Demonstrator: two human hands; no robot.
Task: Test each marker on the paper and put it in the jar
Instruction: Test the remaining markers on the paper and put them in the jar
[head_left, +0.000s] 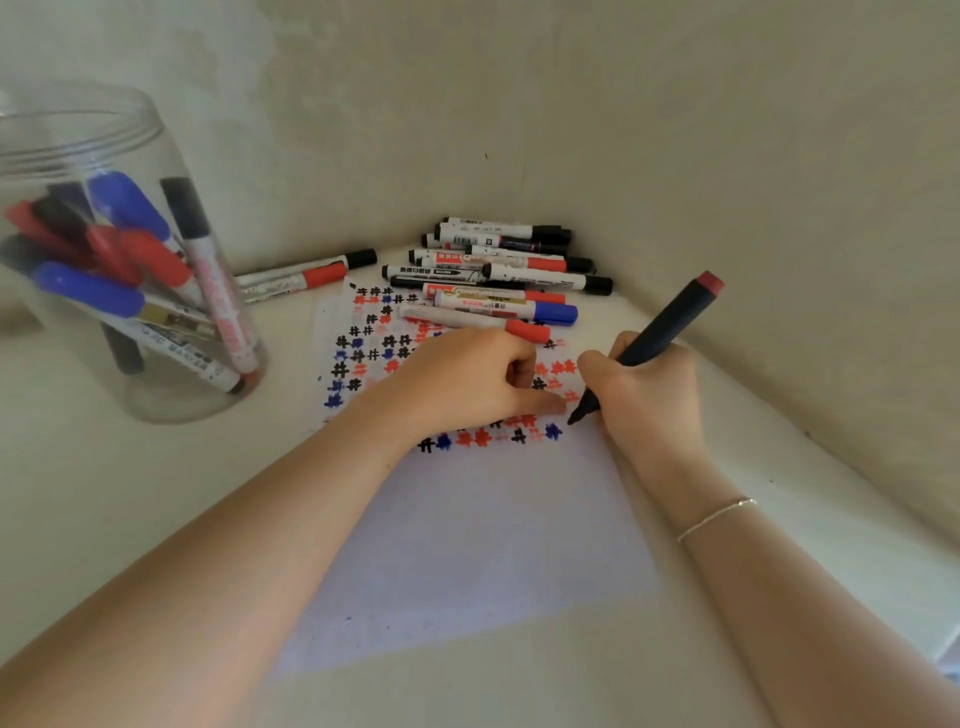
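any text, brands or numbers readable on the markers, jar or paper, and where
No word or number can be read with certainty.
Pile of markers: printed labels and a barcode on the barrels, too small and blurred to read.
Markers in the clear jar: red and dark label print, blurred.
Paper: "井"-like hash marks in black, red and blue; test scribbles, not wording.
Dark marker in the right hand: no print visible.

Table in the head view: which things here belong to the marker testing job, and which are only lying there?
For the job:
- dark marker in the right hand
- paper, held down by the left hand
- jar
- pile of capped markers

Only there:
- bracelet
- wall
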